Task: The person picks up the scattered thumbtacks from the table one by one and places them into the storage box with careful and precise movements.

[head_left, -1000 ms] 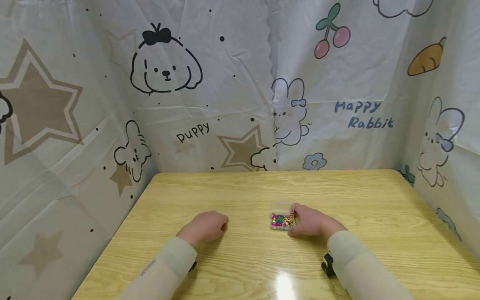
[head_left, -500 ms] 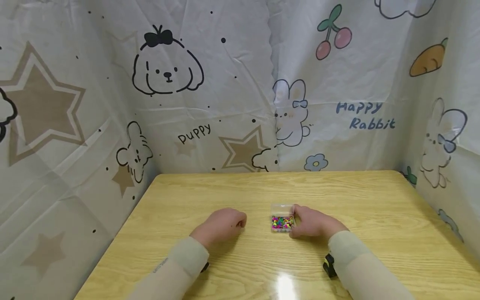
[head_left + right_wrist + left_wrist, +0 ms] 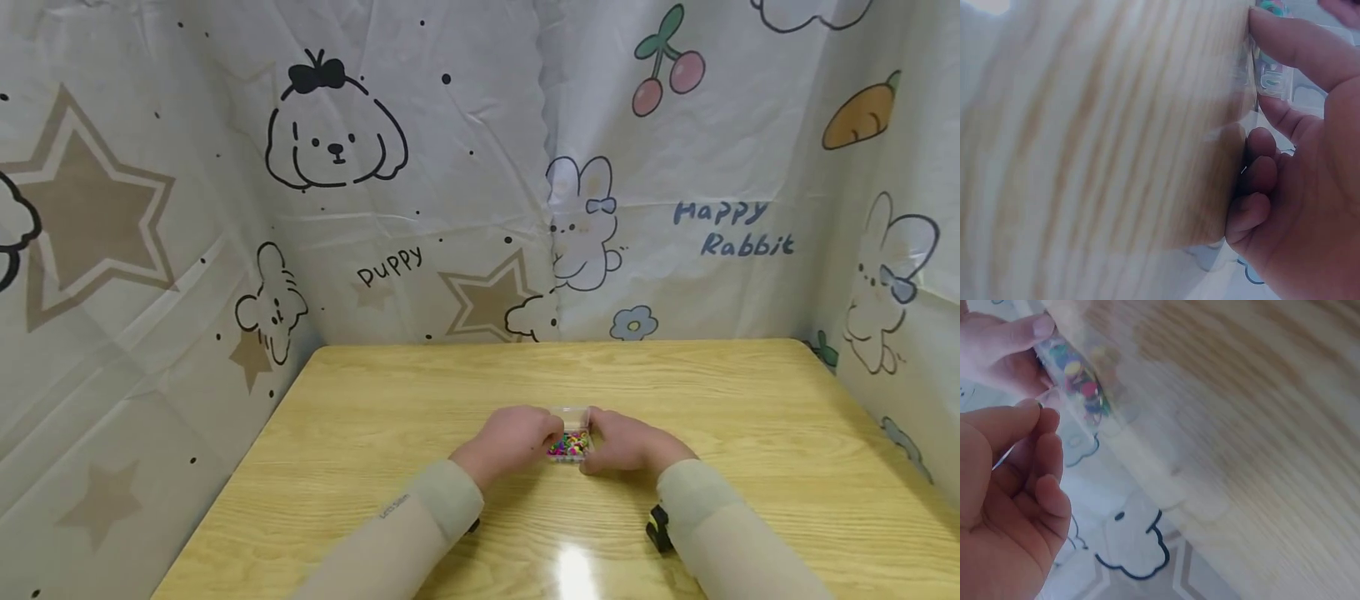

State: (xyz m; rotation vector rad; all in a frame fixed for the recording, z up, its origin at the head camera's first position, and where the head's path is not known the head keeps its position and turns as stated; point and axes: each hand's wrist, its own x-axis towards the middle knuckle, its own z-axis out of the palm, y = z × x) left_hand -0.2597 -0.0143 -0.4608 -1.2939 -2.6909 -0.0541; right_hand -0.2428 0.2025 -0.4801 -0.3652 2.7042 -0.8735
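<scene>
A small clear plastic box (image 3: 553, 459) full of bright thumbtacks (image 3: 573, 444) sits on the table, its transparent lid (image 3: 573, 416) raised at the back. My right hand (image 3: 628, 442) grips the box's right side between thumb and fingers. From the left, my left hand (image 3: 508, 438) reaches to the box, fingertips over its left part. In the left wrist view, thumb and forefinger pinch a tiny dark green thumbtack (image 3: 1040, 406), mostly hidden by the fingertips; the other fingers (image 3: 1052, 497) curl loosely. The right wrist view shows the box's end (image 3: 1274, 81) beside the right thumb.
The wood-grain table (image 3: 420, 383) spreads around both hands. White printed curtains (image 3: 465, 125) hang behind it and along its sides. A black wrist camera (image 3: 659, 529) sits below the right cuff.
My left hand has moved rightward across the table, from well left of the box to over its left part. The right hand has stayed at the box's right side.
</scene>
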